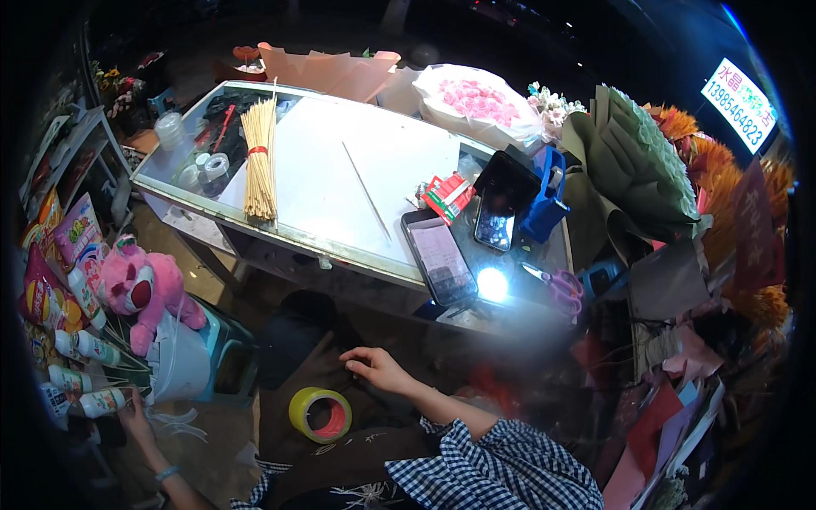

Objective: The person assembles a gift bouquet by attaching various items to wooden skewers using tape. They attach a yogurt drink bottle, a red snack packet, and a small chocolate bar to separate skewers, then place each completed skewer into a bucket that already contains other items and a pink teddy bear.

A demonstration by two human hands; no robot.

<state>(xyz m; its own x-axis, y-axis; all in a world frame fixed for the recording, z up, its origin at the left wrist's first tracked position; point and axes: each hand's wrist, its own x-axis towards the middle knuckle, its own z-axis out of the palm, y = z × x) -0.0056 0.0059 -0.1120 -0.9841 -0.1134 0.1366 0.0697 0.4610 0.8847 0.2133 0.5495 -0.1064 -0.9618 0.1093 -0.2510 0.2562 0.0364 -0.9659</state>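
My left hand [136,423] is low on the left, its fingertips against the end of a small white bottle [103,403]; whether they grip it is too small to tell. Several such bottles, with sticks running from them, lean out of a white bucket [180,364]. A pink plush bear [146,291] sits on top of that bucket. Over my lap, my right hand [378,369] hangs with fingers loosely bent and apart, nothing in it. A roll of yellow-green tape [299,411] rests on my lap just below it.
Ahead, a glass-topped table [314,170] bears bundled wooden sticks [258,157], a single stick [365,191], a phone [439,257], a bright light [492,285] and purple-handled scissors [564,292]. Wrapped bouquets [476,100] line the far side. Snack packets [53,293] stand left, wrapping paper [654,425] right.
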